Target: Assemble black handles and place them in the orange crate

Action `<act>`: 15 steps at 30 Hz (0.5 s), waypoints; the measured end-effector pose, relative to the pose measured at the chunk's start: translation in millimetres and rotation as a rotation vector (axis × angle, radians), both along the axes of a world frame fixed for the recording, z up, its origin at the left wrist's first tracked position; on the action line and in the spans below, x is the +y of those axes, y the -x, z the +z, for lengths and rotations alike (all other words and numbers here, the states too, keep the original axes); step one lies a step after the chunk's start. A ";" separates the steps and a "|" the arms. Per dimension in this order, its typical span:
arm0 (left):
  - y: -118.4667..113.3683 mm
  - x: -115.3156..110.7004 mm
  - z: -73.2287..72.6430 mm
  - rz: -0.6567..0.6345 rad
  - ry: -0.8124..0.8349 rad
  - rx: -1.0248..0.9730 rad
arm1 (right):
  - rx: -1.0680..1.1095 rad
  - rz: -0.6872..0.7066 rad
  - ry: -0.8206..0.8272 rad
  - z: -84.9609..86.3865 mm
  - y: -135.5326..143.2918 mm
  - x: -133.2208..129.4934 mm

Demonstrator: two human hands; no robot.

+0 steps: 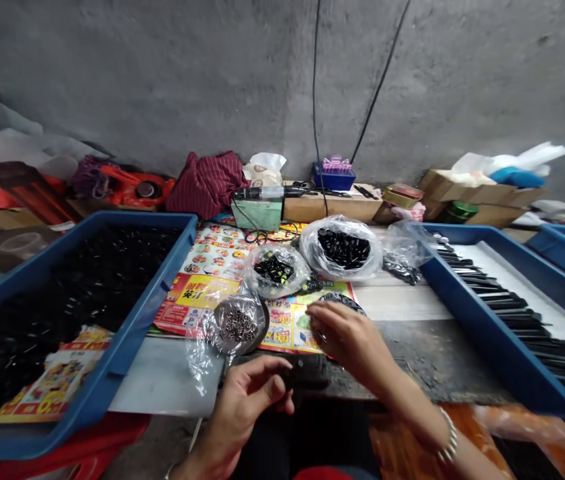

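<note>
My left hand is low at the table's front edge, its thumb and fingers curled together at a small dark piece that barely stands out from the dark background. To the right and a bit higher, my right hand has its fingers bent down and drawn together; a tiny shiny spot shows at the fingertips, but what they hold is hidden. Just behind it lies a patterned black-and-white item, partly covered by the hand. Small metal screws fill a plastic-lined bowl beyond my left hand.
Bags of black-and-yellow parts and black parts stand on flyers. Blue trays flank me: the left tray holds black pieces, the right tray a row of black handles. An electric screwdriver lies behind.
</note>
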State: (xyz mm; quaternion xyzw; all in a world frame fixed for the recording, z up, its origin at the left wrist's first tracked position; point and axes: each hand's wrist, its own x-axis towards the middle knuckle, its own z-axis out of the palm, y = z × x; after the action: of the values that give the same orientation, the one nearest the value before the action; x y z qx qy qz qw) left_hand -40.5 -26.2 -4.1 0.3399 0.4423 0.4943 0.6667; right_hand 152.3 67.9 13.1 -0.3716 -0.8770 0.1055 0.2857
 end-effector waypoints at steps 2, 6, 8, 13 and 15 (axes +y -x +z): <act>3.8 -5.0 -4.8 -0.015 0.017 0.022 | -0.126 -0.023 -0.054 0.9 10.0 32.4; 12.5 -14.0 -20.5 -0.061 0.041 0.020 | -0.290 -0.052 -0.028 -13.5 20.5 66.0; 16.1 -16.7 -28.9 -0.089 0.039 -0.006 | -0.306 -0.055 -0.012 -21.6 19.8 68.5; 18.3 -20.8 -41.6 -0.129 0.044 -0.033 | -0.222 -0.052 0.021 -19.4 13.9 66.6; 17.4 -22.3 -42.8 -0.108 0.044 -0.041 | -0.158 -0.084 0.002 -9.7 16.7 68.5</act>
State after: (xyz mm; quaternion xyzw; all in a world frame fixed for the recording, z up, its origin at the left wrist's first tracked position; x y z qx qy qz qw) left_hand -57.8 -48.5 -46.9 0.3382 0.4204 0.4547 0.7086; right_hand 135.6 136.4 3.4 -0.4158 -0.8803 0.0647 0.2192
